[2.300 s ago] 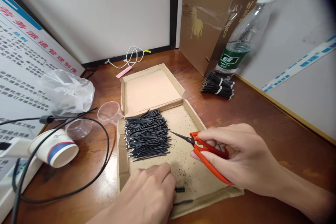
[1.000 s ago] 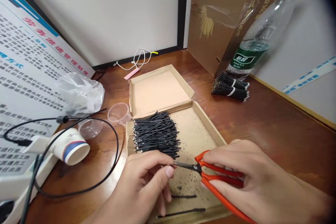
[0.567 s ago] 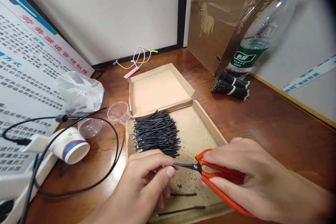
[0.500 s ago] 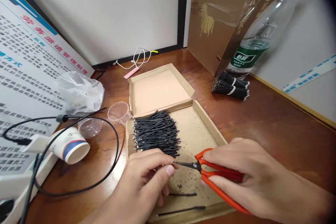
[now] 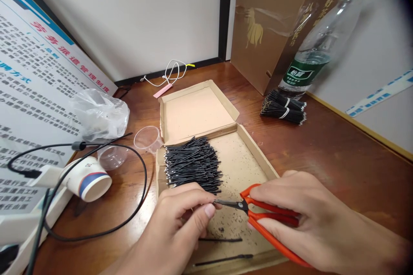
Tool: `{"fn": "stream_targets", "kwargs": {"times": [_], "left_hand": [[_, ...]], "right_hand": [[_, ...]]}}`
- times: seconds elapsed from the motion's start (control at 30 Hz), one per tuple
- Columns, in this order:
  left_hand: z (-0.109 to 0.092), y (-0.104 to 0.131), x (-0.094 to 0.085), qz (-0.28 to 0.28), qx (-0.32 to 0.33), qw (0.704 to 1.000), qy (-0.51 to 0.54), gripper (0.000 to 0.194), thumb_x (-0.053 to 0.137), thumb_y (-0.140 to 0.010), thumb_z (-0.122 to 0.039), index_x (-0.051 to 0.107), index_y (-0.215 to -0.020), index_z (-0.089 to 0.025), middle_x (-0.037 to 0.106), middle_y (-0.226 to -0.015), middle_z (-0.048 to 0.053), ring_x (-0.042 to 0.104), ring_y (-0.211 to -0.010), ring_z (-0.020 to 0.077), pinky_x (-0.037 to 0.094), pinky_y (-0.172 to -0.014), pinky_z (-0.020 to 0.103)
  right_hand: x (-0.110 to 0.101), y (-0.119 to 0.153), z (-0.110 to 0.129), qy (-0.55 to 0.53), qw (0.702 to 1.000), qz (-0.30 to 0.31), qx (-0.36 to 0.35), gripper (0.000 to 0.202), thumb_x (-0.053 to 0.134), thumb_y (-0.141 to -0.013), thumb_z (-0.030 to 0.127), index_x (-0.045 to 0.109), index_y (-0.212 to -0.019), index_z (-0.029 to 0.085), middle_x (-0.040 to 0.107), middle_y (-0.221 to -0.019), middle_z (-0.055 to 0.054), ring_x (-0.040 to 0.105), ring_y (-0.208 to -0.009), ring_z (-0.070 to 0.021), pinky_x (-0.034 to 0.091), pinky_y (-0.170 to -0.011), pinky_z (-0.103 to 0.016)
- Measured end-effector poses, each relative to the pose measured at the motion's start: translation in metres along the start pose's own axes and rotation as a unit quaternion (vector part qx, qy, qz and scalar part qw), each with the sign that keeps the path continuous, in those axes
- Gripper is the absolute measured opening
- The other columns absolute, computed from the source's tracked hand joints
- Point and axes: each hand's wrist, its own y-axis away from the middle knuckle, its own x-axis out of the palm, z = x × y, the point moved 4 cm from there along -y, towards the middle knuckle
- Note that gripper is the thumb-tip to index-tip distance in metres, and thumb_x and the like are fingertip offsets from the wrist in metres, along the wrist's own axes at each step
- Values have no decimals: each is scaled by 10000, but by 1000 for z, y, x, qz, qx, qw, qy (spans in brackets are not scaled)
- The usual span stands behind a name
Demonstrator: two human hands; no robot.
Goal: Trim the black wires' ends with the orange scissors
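Above the open cardboard box [image 5: 245, 154], my left hand [image 5: 182, 221] pinches a short black wire between thumb and forefinger. Most of that wire is hidden by the fingers. My right hand [image 5: 309, 219] grips the orange handles of small scissors [image 5: 240, 205]. Their dark blades point left, with the tips at my left fingertips and close together. Just beyond my left hand lies a thick pile of short black wires [image 5: 193, 163] with bare silvery ends. Two single black wires [image 5: 226, 258] lie near the box's front edge, among tiny dark scraps.
Two banded wire bundles [image 5: 284, 107] lie by a water bottle [image 5: 305, 68] and a tall brown carton [image 5: 261, 21]. On the left are a tipped paper cup [image 5: 92, 180], clear plastic cups [image 5: 146, 138], a plastic bag [image 5: 100, 111] and a looped black cable [image 5: 144, 180]. A white cord [image 5: 174, 73] lies behind.
The view has shifted very slightly. Both hands stay almost in place, and the scissor blades look a little closer together at my left fingertips.
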Motion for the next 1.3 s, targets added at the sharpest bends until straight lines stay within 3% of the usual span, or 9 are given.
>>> {"fn": "stream_targets", "kwargs": {"times": [0.23,0.47,0.83,0.97,1.13,1.3], "left_hand": [[3,-1,1,-1,0,1000,3,298,523,-1052,-318,728,-907,-156,661,-901,64,559,-584,105,474,-460,179],[2,-1,-1,25,-6,1000,4,357,483,-1072,-359,716,-890,-159,591,-833,49,551,-644,133,473,-492,186],[-3,-2,-1,-8,4,1000,-17,337,508,-1057,-354,693,-837,-179,621,-829,64,616,-839,199,447,-524,191],[-5,-2,-2,-18,13,1000,-8,347,519,-1060,-351,698,-812,-186,612,-793,50,612,-813,189,438,-541,196],[-3,-4,-3,-12,11,1000,4,340,539,-1056,-367,721,-829,-191,663,-862,71,640,-879,207,436,-530,187],[2,-2,-3,-29,7,1000,2,278,569,-1044,-373,761,-931,-209,652,-832,54,623,-799,190,444,-534,186]], "right_hand": [[-3,0,1,-1,1000,-22,-4,196,480,-941,111,601,-803,177,553,-580,30,442,-494,-124,322,-508,-275],[0,-1,1,-14,1000,8,21,231,468,-945,123,532,-739,206,551,-581,25,476,-507,-131,351,-530,-264],[-5,-7,4,-27,999,-2,31,206,477,-923,111,531,-745,201,538,-577,33,426,-487,-115,318,-529,-265],[-4,-8,3,-44,998,-11,31,289,497,-945,151,440,-668,212,469,-559,49,397,-487,-107,320,-541,-250],[-4,-7,2,-41,998,-31,39,258,493,-940,144,482,-691,208,504,-575,36,439,-504,-119,338,-559,-265],[-6,-7,2,-42,997,-48,40,252,475,-927,149,485,-682,210,466,-543,45,380,-474,-115,288,-520,-288]]}}
